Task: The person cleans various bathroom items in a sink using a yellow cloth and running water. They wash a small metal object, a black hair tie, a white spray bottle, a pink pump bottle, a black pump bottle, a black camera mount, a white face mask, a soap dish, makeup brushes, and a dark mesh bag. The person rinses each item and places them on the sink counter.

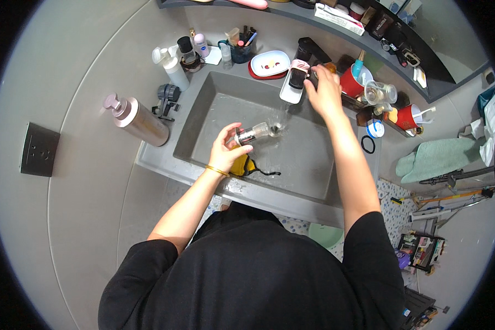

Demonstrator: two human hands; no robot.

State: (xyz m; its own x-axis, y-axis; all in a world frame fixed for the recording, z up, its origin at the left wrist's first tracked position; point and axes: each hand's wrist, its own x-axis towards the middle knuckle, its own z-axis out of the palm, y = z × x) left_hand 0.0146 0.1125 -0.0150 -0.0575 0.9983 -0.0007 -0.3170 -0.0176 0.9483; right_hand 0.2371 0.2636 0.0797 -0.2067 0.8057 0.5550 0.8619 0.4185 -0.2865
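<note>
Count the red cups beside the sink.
2: one red cup just right of the right hand, the other farther right, toward the green towel. More may be hidden.

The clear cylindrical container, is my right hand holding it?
No, your left hand grips the clear cylindrical container over the sink, while your right hand is apart from it.

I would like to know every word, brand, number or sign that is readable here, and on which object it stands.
I leave out the wording and brands themselves; print shows here:
Small white-and-lilac bottle behind the sink: a short word on a blue patch.
Dark packet on the shelf: pale lettering.
Long white box on the shelf: small, blurred print.
Clear container in the left hand: nothing readable.
</note>
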